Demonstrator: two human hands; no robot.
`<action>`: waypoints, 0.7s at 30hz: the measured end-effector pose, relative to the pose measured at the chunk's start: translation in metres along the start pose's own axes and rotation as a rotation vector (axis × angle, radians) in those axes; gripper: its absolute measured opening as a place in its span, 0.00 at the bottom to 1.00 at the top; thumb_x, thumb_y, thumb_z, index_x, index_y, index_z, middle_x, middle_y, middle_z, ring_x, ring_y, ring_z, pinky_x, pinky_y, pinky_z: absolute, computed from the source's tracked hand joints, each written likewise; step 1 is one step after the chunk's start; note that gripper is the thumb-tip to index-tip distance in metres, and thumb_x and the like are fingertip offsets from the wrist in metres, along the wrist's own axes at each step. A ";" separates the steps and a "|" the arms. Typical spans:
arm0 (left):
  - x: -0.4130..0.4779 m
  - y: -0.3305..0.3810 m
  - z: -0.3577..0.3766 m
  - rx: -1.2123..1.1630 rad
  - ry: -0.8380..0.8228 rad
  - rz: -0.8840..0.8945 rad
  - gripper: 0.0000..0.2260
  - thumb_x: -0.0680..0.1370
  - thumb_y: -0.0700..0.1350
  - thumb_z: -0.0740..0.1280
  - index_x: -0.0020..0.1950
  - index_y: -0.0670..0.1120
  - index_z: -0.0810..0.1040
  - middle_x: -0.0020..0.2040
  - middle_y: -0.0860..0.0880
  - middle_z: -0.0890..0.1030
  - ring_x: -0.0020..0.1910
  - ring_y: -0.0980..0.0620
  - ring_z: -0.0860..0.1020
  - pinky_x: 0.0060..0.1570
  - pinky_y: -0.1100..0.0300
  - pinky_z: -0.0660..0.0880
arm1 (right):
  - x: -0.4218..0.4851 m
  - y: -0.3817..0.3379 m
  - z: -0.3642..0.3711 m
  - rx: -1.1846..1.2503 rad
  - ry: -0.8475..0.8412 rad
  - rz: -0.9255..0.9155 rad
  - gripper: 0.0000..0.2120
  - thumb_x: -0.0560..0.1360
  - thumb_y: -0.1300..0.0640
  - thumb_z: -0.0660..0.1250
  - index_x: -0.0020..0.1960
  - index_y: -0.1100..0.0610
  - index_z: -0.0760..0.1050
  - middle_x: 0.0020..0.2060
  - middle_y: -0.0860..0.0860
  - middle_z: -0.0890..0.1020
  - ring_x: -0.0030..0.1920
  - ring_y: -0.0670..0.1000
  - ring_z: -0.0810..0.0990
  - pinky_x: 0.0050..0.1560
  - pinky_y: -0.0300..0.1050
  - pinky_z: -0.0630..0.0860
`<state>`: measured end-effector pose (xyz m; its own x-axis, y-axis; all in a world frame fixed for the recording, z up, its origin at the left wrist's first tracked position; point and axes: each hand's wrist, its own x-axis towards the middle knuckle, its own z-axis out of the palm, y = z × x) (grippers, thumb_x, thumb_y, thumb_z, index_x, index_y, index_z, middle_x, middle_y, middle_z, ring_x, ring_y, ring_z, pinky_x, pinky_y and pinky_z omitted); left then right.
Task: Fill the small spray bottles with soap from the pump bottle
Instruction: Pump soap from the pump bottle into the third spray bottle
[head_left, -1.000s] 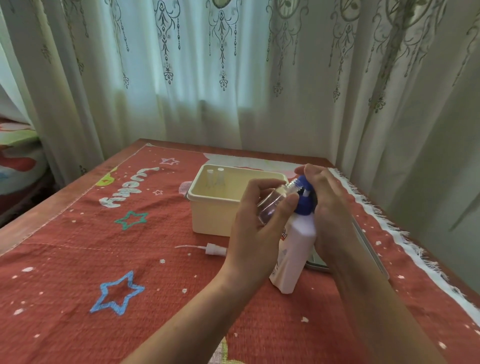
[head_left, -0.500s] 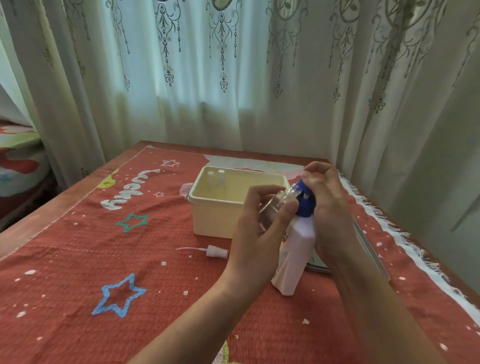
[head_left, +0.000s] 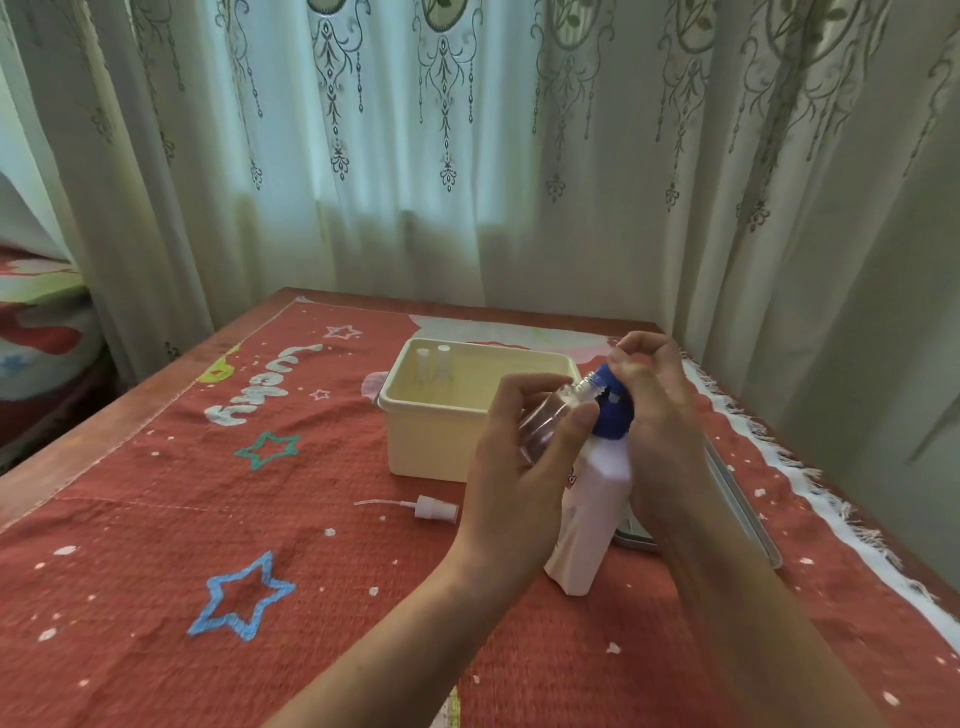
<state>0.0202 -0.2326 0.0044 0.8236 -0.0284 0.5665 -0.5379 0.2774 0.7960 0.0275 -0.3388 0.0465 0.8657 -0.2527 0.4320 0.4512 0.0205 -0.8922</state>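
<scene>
A white pump bottle (head_left: 589, 512) with a blue pump head (head_left: 615, 413) stands on the red cloth. My right hand (head_left: 657, 415) is curled over the pump head from the right. My left hand (head_left: 519, 467) grips a small clear spray bottle (head_left: 553, 415), tilted with its open neck against the pump spout. The bottle's white spray cap with its thin tube (head_left: 434, 508) lies on the cloth to the left. Two more small clear bottles (head_left: 434, 366) stand in the far corner of the cream tub (head_left: 436, 447).
The red cloth (head_left: 208, 545) with star prints covers the wooden table. A grey flat lid or tray (head_left: 737, 499) lies under my right forearm. Curtains (head_left: 467, 156) hang close behind the table. White fringe (head_left: 810, 483) marks the cloth's right edge.
My right hand rose a little on the pump head; the left hand keeps the small bottle at the spout. The view shifted slightly.
</scene>
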 end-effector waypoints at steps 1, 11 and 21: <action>0.001 0.001 0.001 -0.008 -0.001 0.008 0.07 0.79 0.45 0.68 0.57 0.50 0.75 0.49 0.53 0.82 0.51 0.53 0.83 0.51 0.59 0.80 | -0.001 0.000 0.000 0.002 -0.002 0.009 0.02 0.82 0.58 0.59 0.52 0.53 0.70 0.31 0.37 0.79 0.32 0.38 0.78 0.33 0.34 0.78; -0.001 -0.001 -0.002 0.017 0.016 0.010 0.09 0.78 0.47 0.69 0.57 0.49 0.76 0.49 0.54 0.82 0.50 0.53 0.82 0.50 0.60 0.80 | 0.001 -0.001 0.002 0.015 0.001 -0.004 0.03 0.80 0.63 0.60 0.52 0.57 0.68 0.29 0.38 0.77 0.30 0.38 0.76 0.31 0.33 0.75; -0.002 -0.001 0.000 0.023 0.011 0.000 0.09 0.78 0.47 0.68 0.58 0.50 0.75 0.49 0.56 0.82 0.51 0.55 0.82 0.51 0.60 0.80 | 0.002 0.002 0.001 0.022 0.012 -0.014 0.04 0.80 0.62 0.61 0.49 0.54 0.68 0.31 0.39 0.78 0.32 0.38 0.77 0.33 0.34 0.75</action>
<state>0.0195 -0.2328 0.0023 0.8253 -0.0173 0.5644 -0.5422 0.2550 0.8006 0.0299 -0.3386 0.0453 0.8568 -0.2646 0.4427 0.4680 0.0385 -0.8829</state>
